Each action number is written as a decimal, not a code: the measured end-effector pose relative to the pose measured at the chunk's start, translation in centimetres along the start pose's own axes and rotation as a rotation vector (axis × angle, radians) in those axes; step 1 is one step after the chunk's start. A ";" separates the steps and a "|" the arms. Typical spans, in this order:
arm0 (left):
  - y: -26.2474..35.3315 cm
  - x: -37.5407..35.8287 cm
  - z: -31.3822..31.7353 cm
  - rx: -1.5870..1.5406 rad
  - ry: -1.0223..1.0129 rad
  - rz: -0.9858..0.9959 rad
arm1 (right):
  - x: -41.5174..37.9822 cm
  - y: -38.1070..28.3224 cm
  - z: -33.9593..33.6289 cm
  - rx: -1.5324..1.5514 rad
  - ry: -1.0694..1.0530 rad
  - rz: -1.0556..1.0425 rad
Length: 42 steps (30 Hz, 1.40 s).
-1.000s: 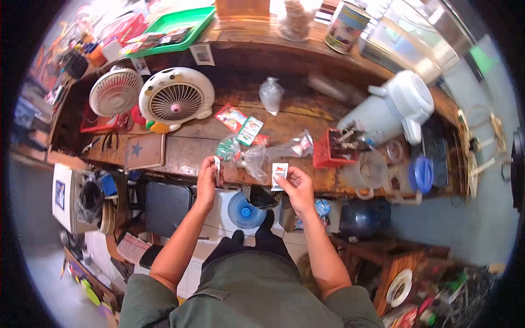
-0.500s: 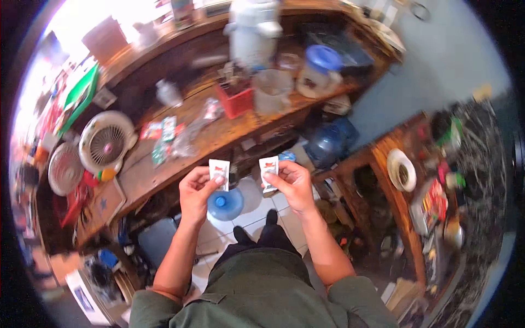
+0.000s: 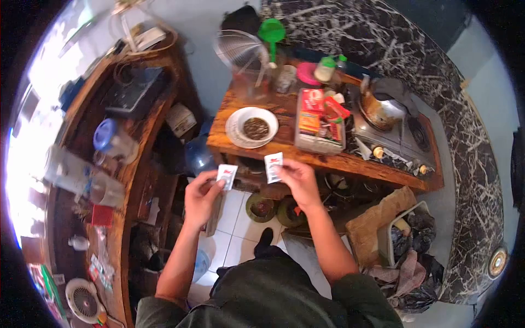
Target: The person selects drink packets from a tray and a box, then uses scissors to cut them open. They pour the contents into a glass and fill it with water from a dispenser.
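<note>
Between thumb and fingers my left hand [image 3: 200,198] pinches a small white sachet [image 3: 227,176] with red print. A second white sachet [image 3: 274,167] of the same look is gripped by my right hand [image 3: 299,185]. Both sachets are held up in the air, apart from each other, in front of a wooden counter [image 3: 216,143]. Just beyond them, a white bowl [image 3: 271,119] with dark brown contents sits on a white plate [image 3: 232,134] near the counter's edge. To its right stands a clear plastic box [image 3: 320,146] filled with colourful packets.
A stove [image 3: 377,139] with a metal pot [image 3: 381,112] stands at the right end of the counter. A green scoop [image 3: 272,31] and a wire strainer [image 3: 235,46] are at the back. On the left shelf are a blue-lidded jug [image 3: 121,143] and a fan [image 3: 83,300]. Rubbish bags [image 3: 420,229] lie lower right.
My body and view have turned right, from the long shelf to the counter with the bowl and stove. Both hands still hold their sachets.
</note>
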<state>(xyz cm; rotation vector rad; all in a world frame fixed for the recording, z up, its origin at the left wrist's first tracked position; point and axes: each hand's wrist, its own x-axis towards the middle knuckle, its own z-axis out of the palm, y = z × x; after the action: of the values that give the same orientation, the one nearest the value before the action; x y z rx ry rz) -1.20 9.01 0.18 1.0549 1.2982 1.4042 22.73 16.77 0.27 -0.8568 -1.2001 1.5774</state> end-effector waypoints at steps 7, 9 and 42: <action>-1.9 13.5 13.4 0.219 -0.239 0.235 | 0.8 -2.3 -13.0 -0.110 0.360 -0.122; -1.5 15.2 15.7 0.233 -0.312 0.189 | 0.4 -2.6 -15.0 -0.123 0.435 -0.152; -5.2 22.9 20.3 0.925 -0.554 0.712 | 11.4 -2.6 -21.2 -1.506 -0.040 0.152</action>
<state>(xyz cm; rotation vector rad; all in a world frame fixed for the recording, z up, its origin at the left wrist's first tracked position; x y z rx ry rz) 14.18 35.70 -3.43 2.5078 1.1802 0.7857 39.24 34.19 -2.89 -1.8221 -2.3764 0.5243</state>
